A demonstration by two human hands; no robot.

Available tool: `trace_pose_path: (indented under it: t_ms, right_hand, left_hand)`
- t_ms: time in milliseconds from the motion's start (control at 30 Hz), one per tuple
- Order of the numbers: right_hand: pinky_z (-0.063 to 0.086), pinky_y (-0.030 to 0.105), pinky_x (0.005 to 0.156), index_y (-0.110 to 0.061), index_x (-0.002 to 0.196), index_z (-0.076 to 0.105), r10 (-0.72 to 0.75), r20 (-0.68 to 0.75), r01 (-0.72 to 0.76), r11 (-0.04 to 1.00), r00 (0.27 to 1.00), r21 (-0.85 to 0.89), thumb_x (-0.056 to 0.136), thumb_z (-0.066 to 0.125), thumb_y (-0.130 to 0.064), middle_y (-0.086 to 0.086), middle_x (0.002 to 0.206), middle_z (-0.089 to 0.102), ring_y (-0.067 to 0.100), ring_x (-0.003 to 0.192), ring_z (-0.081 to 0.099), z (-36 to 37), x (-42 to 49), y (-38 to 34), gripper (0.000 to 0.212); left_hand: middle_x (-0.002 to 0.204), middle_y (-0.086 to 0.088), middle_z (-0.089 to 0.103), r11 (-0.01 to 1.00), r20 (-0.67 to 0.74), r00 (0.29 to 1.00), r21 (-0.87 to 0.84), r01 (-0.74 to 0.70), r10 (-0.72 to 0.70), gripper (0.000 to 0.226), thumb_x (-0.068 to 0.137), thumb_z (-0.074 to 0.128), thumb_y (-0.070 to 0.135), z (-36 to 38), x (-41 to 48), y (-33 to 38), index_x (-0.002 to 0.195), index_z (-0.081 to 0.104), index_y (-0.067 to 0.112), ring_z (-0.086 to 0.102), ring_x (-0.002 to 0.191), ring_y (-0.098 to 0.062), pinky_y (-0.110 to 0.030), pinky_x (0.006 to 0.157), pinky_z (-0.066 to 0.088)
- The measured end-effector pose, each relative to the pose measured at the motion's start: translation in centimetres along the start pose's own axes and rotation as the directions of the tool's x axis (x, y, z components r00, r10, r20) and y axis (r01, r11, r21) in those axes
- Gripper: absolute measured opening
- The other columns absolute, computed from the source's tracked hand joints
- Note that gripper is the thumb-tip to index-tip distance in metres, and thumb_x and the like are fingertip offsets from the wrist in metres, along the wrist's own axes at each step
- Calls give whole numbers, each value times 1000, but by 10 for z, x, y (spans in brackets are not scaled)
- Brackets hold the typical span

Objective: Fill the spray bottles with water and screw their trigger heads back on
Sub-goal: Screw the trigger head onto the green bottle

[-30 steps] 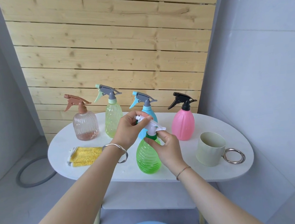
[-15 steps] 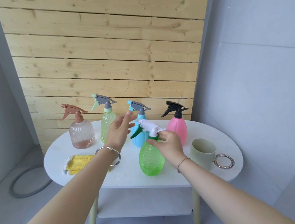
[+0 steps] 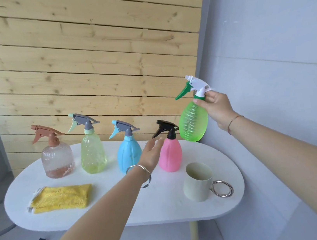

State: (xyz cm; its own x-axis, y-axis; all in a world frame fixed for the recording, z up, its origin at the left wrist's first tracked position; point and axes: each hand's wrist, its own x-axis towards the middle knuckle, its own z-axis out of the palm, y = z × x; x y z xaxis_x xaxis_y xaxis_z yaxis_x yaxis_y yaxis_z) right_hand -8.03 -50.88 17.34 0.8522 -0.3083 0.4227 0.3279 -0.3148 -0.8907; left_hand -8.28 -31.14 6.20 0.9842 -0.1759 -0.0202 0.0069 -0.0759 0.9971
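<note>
My right hand [image 3: 216, 106] grips the green spray bottle [image 3: 193, 122] by its neck, just under its white and green trigger head [image 3: 194, 86], and holds it in the air above the table's back right. My left hand [image 3: 151, 153] hovers open and empty between the blue bottle [image 3: 128, 154] and the pink bottle [image 3: 169, 155]. The clear pinkish bottle [image 3: 57, 156] and the yellow-green bottle [image 3: 92, 152] stand further left. Every bottle in the row has its trigger head on.
A white oval table [image 3: 113, 207] carries the row of bottles, a folded yellow cloth [image 3: 60, 197] at the front left and a pale green mug [image 3: 199, 181] with a metal ring handle at the front right. Behind stands a wooden slat wall, with a grey wall to the right.
My right hand has lifted the green bottle off the table and carried it up and to the right. My left hand has let go of the trigger head and dropped lower, open.
</note>
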Motion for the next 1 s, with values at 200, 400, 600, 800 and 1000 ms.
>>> trace_pose_path:
  t_ms: [200, 400, 600, 800, 1000]
  right_hand:
    - [48, 27, 84, -5, 98, 65, 125, -17, -126, 991, 992, -56, 83, 68, -2, 7, 98, 69, 9, 80, 61, -33, 5, 68, 16]
    - [48, 33, 90, -9, 94, 65, 222, 4, -222, 975, 975, 5, 84, 65, 2, 9, 100, 67, 18, 90, 60, -42, -4, 128, 14]
    - [47, 24, 88, -6, 107, 64, 251, 40, -253, 966, 967, 46, 85, 65, 1, 8, 109, 67, 16, 96, 59, -38, -2, 154, 23]
    - [46, 18, 86, -6, 113, 64, 246, 47, -249, 966, 968, 65, 85, 66, -1, 6, 114, 66, 12, 98, 59, -37, 4, 170, 28]
    - [45, 25, 92, -7, 110, 65, 222, -7, -222, 975, 975, 24, 82, 70, -4, 10, 116, 67, 14, 99, 61, -33, 7, 174, 28]
  left_hand:
    - [157, -5, 24, 998, 13, 998, -42, 55, -55, 70, 97, 49, 40, 40, 10, -34, 153, 16, 14, 29, 142, -23, -31, 108, 26]
    - [158, -2, 21, 995, -45, 998, -91, 30, -34, 78, 94, 55, 41, 50, 25, -62, 154, 11, 16, 23, 144, -19, -31, 111, 23]
    - [158, 0, 21, 995, -75, 997, -92, 22, -29, 75, 94, 51, 46, 53, 35, -72, 153, 14, 17, 23, 145, -17, -33, 114, 20]
    - [157, -2, 24, 994, -108, 994, -112, -13, 0, 73, 95, 52, 41, 60, 38, -72, 152, 16, 13, 26, 143, -18, -30, 112, 23]
    - [154, -3, 28, 995, -102, 995, -99, -10, 0, 74, 93, 57, 38, 61, 36, -72, 152, 18, 14, 30, 140, -17, -24, 102, 25]
